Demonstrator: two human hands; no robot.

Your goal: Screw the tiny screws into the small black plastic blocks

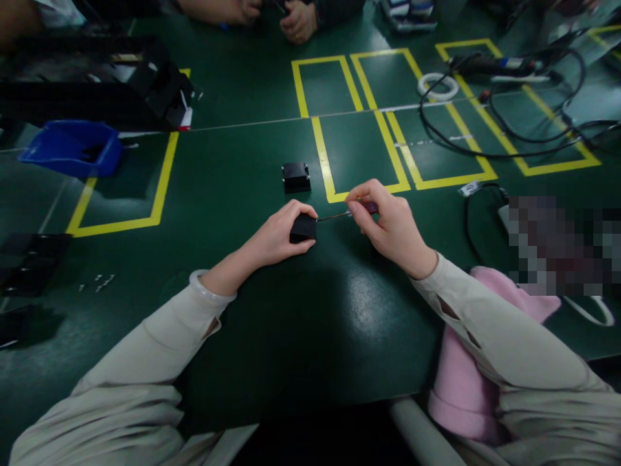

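My left hand (286,234) is closed round a small black block (303,229), thumb on its near side and fingers on its far side. In my right hand (383,217) is a screwdriver (334,216), pinched by its dark purple handle. Its thin shaft points left, and the tip meets the block's right side near a small bright spot, perhaps a screw. Just beyond my left hand sits a second black block (295,177) with small shiny bits at its corners. Several small metal screws (99,281) lie loose to the left.
A blue bin (72,147) and a long black tray (97,81) stand at left, with black parts (33,262) nearer. Cables and a dark tool (495,65) lie at far right, by a white ring (437,86). Pink cloth (466,388) is under my right arm. Another person's hands (298,21) are opposite.
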